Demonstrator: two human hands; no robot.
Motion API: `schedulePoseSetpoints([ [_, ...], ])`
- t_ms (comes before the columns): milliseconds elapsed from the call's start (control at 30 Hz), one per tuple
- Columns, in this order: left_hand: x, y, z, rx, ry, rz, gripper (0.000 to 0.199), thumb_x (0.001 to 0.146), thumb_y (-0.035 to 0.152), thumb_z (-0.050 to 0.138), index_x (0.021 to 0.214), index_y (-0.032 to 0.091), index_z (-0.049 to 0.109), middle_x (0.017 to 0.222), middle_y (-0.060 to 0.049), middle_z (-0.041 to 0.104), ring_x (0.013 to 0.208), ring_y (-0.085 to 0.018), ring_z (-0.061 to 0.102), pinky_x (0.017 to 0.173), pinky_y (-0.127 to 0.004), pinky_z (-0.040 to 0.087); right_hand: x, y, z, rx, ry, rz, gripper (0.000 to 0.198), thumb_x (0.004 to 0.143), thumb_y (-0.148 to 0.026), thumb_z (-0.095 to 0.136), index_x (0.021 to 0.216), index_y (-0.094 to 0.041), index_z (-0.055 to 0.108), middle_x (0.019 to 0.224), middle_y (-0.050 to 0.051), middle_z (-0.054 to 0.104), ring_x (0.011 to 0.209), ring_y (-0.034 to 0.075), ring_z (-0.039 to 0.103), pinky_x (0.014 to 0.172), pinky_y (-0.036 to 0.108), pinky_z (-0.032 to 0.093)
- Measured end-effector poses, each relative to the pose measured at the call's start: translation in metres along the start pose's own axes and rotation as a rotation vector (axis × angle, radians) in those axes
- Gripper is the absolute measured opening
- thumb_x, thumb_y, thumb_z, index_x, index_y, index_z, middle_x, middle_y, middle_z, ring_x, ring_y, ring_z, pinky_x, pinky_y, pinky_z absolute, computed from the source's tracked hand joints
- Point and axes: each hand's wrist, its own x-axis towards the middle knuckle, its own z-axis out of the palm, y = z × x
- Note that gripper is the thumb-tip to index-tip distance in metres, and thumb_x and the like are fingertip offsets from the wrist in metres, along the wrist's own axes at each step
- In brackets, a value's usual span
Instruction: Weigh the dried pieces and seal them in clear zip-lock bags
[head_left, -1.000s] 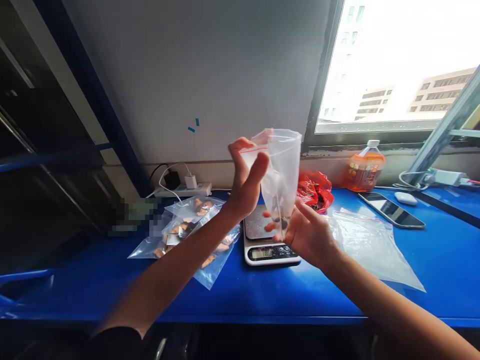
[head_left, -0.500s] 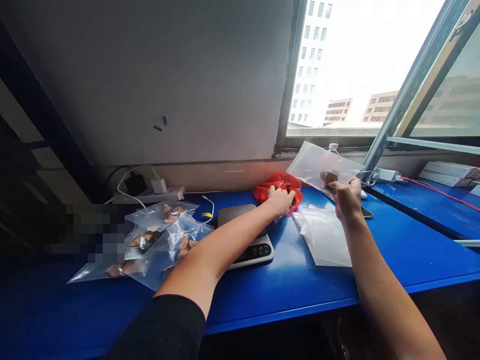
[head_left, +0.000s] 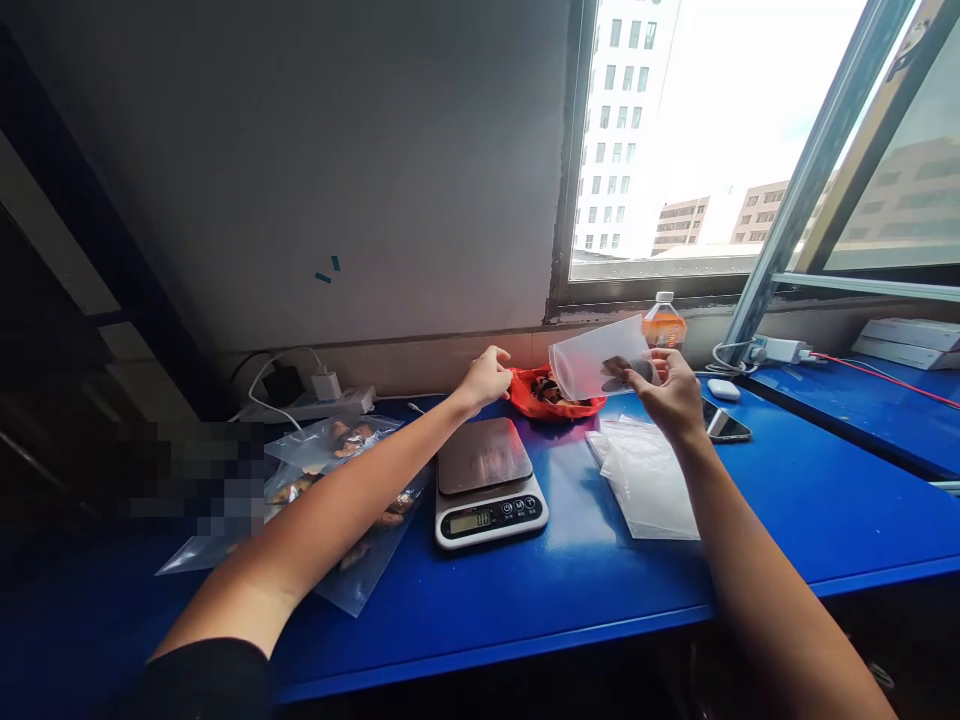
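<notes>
Spilling looks like the chief risk: the right hand holds one end of the translucent bag aloft at a slant, and if the far end is unsealed, which cannot be made out, more tilt could let the dark pieces slide out. A slack pinch could also drop it onto the red bag below. At the left hand a snag seems possible, since its fingertips are at the red bag's rim, and a tug could scatter the brown pieces inside across the blue table or against the scale. The dark pieces lie just beside the right thumb, inside the film, and the translucent bag stretches from there toward the left hand. The right thumb and fingers are clamped on the film; the left fingers are curled, but whether they pinch the rim cannot be told.
</notes>
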Motion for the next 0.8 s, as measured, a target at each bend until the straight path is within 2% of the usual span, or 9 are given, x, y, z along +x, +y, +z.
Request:
schedulePoseSetpoints([
  [67, -0.016, 0.001, -0.01, -0.083, 0.0, 0.024, 0.036, 0.087, 0.02, 0.046, 0.122, 0.012, 0.043, 0.097, -0.01, 0.067, 0.058, -0.012, 0.062, 0.063, -0.026, 0.05, -0.003, -0.005, 0.006, -0.097, -0.032, -0.059, 0.036, 0.067, -0.04, 0.066, 0.094, -0.016, 0.062, 0.087, 0.01, 0.066, 0.079, 0.023, 0.062, 0.073, 0.037, 0.049],
  [167, -0.057, 0.0, -0.025, -0.159, -0.016, 0.091, 0.04, 0.086, 0.029, 0.051, 0.124, 0.017, 0.042, 0.101, -0.007, 0.065, 0.064, -0.012, 0.063, 0.067, -0.027, 0.051, -0.006, -0.009, 0.013, -0.192, -0.077, -0.142, 0.03, 0.071, -0.038, 0.06, 0.089, -0.016, 0.067, 0.091, 0.012, 0.065, 0.082, 0.024, 0.06, 0.078, 0.038, 0.047],
  [233, -0.091, -0.005, -0.036, -0.156, 0.007, 0.187, 0.043, 0.085, 0.033, 0.054, 0.125, 0.021, 0.042, 0.103, -0.005, 0.064, 0.068, -0.014, 0.063, 0.066, -0.028, 0.05, -0.007, -0.01, 0.014, -0.203, -0.088, -0.14, 0.03, 0.074, -0.038, 0.055, 0.089, -0.016, 0.069, 0.089, 0.011, 0.065, 0.081, 0.024, 0.06, 0.077, 0.036, 0.047],
  [367, -0.14, -0.026, -0.06, -0.035, 0.076, 0.213, 0.042, 0.085, 0.039, 0.053, 0.124, 0.026, 0.046, 0.108, -0.004, 0.062, 0.08, -0.017, 0.062, 0.065, -0.029, 0.05, -0.007, -0.009, 0.012, -0.222, -0.05, -0.078, 0.029, 0.076, -0.036, 0.051, 0.087, -0.016, 0.07, 0.087, 0.01, 0.068, 0.08, 0.024, 0.062, 0.077, 0.034, 0.046],
  [500, -0.144, -0.056, -0.081, -0.135, 0.217, 0.082, 0.039, 0.083, 0.04, 0.054, 0.117, 0.021, 0.051, 0.099, -0.004, 0.063, 0.079, -0.019, 0.063, 0.072, -0.033, 0.051, 0.004, -0.016, 0.017, -0.287, 0.051, 0.074, 0.031, 0.079, -0.037, 0.05, 0.091, -0.016, 0.069, 0.08, 0.01, 0.07, 0.074, 0.024, 0.063, 0.073, 0.034, 0.045],
  [600, -0.133, -0.073, -0.088, -0.256, 0.254, 0.011, 0.036, 0.082, 0.04, 0.053, 0.112, 0.022, 0.052, 0.092, -0.003, 0.063, 0.072, -0.017, 0.063, 0.071, -0.033, 0.051, 0.013, -0.028, 0.028, -0.353, 0.069, 0.104, 0.032, 0.083, -0.038, 0.046, 0.094, -0.017, 0.068, 0.079, 0.011, 0.07, 0.074, 0.025, 0.062, 0.07, 0.034, 0.044],
  [700, -0.13, -0.082, -0.088, -0.289, 0.238, 0.048, 0.032, 0.082, 0.04, 0.053, 0.11, 0.026, 0.053, 0.091, -0.002, 0.062, 0.071, -0.017, 0.063, 0.071, -0.034, 0.052, 0.014, -0.04, 0.038, -0.535, 0.025, 0.08, 0.033, 0.086, -0.039, 0.043, 0.097, -0.019, 0.067, 0.081, 0.012, 0.069, 0.077, 0.027, 0.063, 0.068, 0.034, 0.043],
  [800, -0.133, -0.081, -0.087, -0.289, 0.182, 0.047, 0.028, 0.081, 0.04, 0.055, 0.106, 0.028, 0.056, 0.092, -0.002, 0.063, 0.072, -0.018, 0.063, 0.072, -0.035, 0.053, 0.01, -0.045, 0.043, -0.751, -0.107, 0.038, 0.033, 0.086, -0.042, 0.044, 0.094, -0.018, 0.066, 0.079, 0.013, 0.068, 0.076, 0.029, 0.063, 0.067, 0.035, 0.041],
])
